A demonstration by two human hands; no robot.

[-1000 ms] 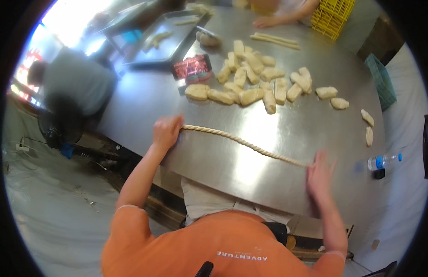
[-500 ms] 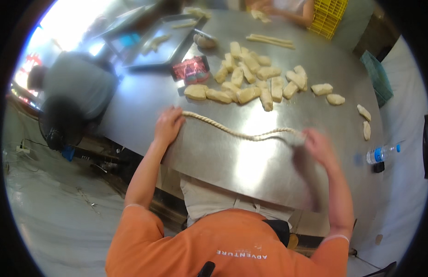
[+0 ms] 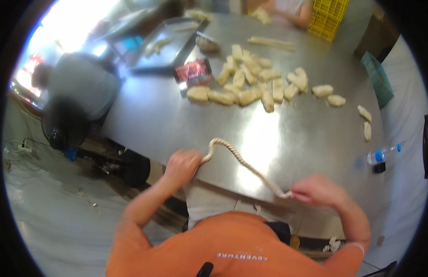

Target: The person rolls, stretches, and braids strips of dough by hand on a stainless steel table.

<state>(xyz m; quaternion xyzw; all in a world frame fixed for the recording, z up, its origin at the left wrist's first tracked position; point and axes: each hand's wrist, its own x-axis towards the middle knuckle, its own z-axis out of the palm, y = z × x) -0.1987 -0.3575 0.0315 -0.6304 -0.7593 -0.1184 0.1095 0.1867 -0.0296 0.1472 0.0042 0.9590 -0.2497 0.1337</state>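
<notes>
A cream-coloured, twisted dough rope (image 3: pixel 244 163) curves along the near side of the shiny grey metal table (image 3: pixel 151 113), at 6 o'clock from the pale, oblong dough pieces (image 3: pixel 249 97). Left hand (image 3: pixel 183 165): grip closed over the rope's 9 o'clock end. Right hand (image 3: pixel 317 189): grip pinched on its 4 o'clock end. A clear, blue-capped plastic bottle (image 3: pixel 379 156) lies at 2 o'clock from this hand.

We see white glare (image 3: pixel 70 21) upper left, creased grey floor covering (image 3: pixel 57 217) below it, pale sheeting (image 3: pixel 404 120) along the right, and a shiny metal table (image 3: pixel 154 122) between.
</notes>
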